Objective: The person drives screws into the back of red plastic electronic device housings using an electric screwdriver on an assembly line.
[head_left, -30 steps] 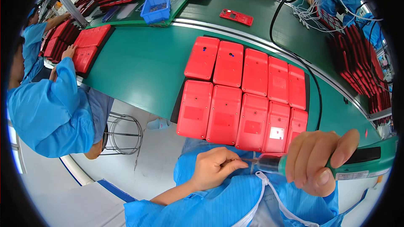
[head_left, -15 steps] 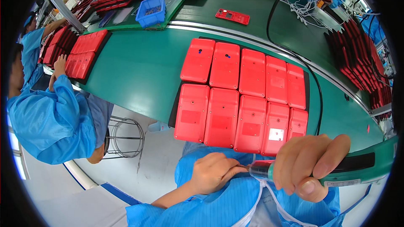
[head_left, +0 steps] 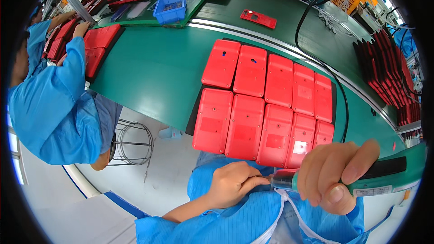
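My right hand (head_left: pixel 332 178) is wrapped round a green electric screwdriver (head_left: pixel 395 171) with a black grip strip, its nose pointing left. At its dark tip (head_left: pixel 282 181), the thumb and fingers of my left hand (head_left: pixel 233 185) are pinched together. Whatever lies between those fingertips is too small to make out. Just beyond both hands, two rows of red plastic cases (head_left: pixel 245 124) lie back-side up on a black mat (head_left: pixel 195 115). Small screw points show on them, and two in the far row carry blue marks. Part of a red edge shows behind the screwdriver tip.
A blue bin (head_left: pixel 170 13) of small metal parts stands at the far left, and a red board (head_left: pixel 258 19) lies beyond the rail. Black cable (head_left: pixel 337 79) loops down the right. Stacked red-and-black trays (head_left: pixel 384 74) stand far right. A co-worker (head_left: pixel 54 108) works at left.
The view has shifted slightly, so the cases sit a little further right. My hands keep the same hold at the screwdriver tip. The co-worker's hand has moved up and away over their tray.
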`<state>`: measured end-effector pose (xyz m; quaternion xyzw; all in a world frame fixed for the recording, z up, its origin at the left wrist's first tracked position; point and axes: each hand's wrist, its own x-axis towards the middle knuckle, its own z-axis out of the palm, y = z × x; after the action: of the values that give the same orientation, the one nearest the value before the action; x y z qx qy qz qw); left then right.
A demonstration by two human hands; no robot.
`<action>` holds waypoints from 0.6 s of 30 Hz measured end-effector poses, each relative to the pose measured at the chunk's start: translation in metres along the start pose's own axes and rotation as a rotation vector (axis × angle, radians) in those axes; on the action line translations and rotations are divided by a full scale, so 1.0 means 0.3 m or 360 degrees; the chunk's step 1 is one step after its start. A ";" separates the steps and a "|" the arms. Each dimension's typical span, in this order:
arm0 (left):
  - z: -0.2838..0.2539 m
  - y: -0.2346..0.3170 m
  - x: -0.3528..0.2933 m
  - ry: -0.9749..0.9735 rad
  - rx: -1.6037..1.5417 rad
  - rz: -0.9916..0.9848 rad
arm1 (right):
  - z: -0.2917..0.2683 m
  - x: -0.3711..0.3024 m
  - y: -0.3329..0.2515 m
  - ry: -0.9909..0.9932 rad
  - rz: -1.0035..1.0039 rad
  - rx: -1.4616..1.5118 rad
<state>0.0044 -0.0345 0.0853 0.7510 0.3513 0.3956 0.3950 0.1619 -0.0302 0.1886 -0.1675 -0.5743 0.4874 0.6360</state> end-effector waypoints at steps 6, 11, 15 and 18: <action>-0.005 -0.019 0.003 0.0085 0.0057 0.0052 | -0.012 0.002 -0.003 -0.0038 0.0109 -0.0084; -0.006 -0.033 -0.008 0.0142 0.0174 0.0155 | -0.049 0.010 0.023 -0.0288 0.0133 0.0104; -0.005 -0.029 0.004 0.0157 0.0195 0.0252 | -0.034 0.013 0.008 -0.0253 0.0144 0.0069; -0.002 -0.033 0.006 0.0155 0.0213 0.0274 | -0.014 0.014 0.008 -0.0120 0.0144 -0.0052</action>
<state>0.0026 -0.0286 0.0774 0.7830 0.3299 0.4398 0.2910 0.1641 -0.0242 0.1878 -0.1852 -0.5976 0.5121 0.5885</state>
